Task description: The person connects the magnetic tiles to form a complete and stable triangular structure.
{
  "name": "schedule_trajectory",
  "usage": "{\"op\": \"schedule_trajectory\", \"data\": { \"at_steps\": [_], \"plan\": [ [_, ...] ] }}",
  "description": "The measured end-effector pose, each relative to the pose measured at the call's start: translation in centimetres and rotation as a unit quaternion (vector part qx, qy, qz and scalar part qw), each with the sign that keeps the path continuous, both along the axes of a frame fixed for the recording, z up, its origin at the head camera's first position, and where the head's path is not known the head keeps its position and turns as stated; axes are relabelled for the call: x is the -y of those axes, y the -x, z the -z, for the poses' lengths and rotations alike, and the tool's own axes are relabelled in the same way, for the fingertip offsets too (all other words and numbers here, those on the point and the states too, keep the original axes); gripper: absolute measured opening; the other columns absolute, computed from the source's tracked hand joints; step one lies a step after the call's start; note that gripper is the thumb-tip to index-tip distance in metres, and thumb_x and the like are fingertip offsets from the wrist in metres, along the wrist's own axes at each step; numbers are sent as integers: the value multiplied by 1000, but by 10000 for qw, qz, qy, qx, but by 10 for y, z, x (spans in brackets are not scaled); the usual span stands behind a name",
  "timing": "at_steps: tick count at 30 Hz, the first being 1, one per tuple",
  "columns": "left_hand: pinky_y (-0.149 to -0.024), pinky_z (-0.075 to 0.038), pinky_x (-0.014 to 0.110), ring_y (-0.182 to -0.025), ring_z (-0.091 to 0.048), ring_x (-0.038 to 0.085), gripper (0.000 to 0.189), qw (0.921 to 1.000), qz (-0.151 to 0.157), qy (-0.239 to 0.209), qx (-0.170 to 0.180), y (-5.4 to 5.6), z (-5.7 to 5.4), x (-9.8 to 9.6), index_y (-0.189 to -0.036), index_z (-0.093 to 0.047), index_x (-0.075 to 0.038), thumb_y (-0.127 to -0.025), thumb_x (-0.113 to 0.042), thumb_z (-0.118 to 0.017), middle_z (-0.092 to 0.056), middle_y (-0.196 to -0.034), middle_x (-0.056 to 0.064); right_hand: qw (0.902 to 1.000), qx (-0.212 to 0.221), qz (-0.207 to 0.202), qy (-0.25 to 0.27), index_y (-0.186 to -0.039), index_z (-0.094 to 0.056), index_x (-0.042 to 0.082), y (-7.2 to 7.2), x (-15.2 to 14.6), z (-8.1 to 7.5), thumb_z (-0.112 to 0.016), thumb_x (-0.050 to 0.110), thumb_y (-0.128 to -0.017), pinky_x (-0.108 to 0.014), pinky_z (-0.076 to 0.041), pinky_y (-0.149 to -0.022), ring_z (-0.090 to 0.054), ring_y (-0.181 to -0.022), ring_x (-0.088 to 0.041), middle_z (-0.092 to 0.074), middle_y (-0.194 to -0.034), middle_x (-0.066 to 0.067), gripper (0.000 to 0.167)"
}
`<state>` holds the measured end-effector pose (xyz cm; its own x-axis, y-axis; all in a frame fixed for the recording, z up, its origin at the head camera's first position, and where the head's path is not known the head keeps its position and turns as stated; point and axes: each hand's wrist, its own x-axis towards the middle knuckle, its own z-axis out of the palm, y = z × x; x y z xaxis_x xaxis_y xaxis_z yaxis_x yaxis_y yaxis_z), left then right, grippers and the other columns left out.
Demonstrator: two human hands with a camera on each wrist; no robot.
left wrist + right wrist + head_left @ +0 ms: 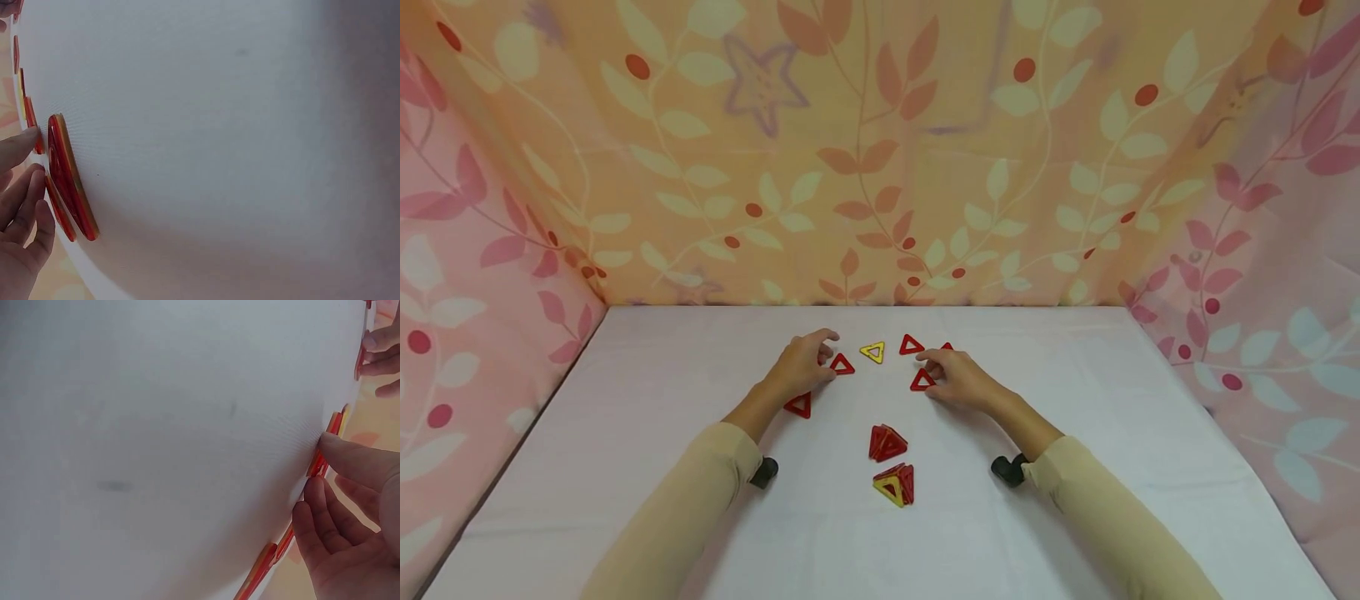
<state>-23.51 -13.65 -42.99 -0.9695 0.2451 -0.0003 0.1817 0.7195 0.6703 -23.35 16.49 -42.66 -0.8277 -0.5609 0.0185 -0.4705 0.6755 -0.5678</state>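
Observation:
In the head view my left hand [805,364] is over the table's left middle, fingers loosely bent, thumb by the near edge of a red triangular frame tile [842,364]. Another red triangle [800,405] lies below that wrist. My right hand [961,377] has its thumb and fingertips at the edges of a red triangle [921,382], pinching it. A yellow triangle [872,352] and a red one [911,344] lie between and beyond the hands. A further red triangle [947,346] is mostly hidden behind the right hand.
Closer in stand two small clusters of triangles joined at angles: a red one [888,443] and a red one with a yellow face [895,485]. A white cloth covers the table [1060,533]. Patterned curtains [880,167] rise behind and at both sides.

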Motion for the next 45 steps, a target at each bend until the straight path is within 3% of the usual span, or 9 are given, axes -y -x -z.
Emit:
{"op": "schedule_trajectory", "data": {
  "at_steps": [13, 26, 33, 45],
  "plan": [
    [-89, -52, 41, -96, -63, 24, 55, 9999, 123, -82, -18, 4, 2, -4, -134, -56, -7, -83, -2, -77, -72, -109, 10, 9998, 128, 125, -72, -128, -60, -2, 1, 2, 0, -78, 4, -84, -38, -54, -88, -61, -97, -21, -67, -106, -8, 47],
    [-94, -52, 42, -107, -65, 25, 51, 9992, 351, -123, 122, -9, -2, -19, -132, -58, -9, -85, -3, -76, -73, -111, 8, 9996, 117, 223, -132, -125, -63, 2, 2, 3, 3, -78, 4, -84, -37, -53, -90, -62, -99, -21, -69, -112, -7, 44],
    [-100, -45, 46, -113, -62, 26, 52, 9991, 363, -106, 180, -11, -2, -26, -132, -59, -10, -84, -4, -78, -74, -110, 7, 9999, 107, 100, -86, -124, -63, 1, 1, 3, 2, -77, 1, -84, -37, -53, -89, -61, -97, -20, -68, -108, -6, 42],
    [-96, -52, 40, -105, -67, 22, 53, 9986, 457, -195, 154, -14, -1, -34, -133, -59, -11, -84, -3, -78, -74, -110, 6, 10000, 70, -9, -42, -126, -64, 2, 2, 4, 4, -77, 3, -85, -35, -54, -90, -61, -98, -19, -69, -109, -6, 43]
  ]
}}
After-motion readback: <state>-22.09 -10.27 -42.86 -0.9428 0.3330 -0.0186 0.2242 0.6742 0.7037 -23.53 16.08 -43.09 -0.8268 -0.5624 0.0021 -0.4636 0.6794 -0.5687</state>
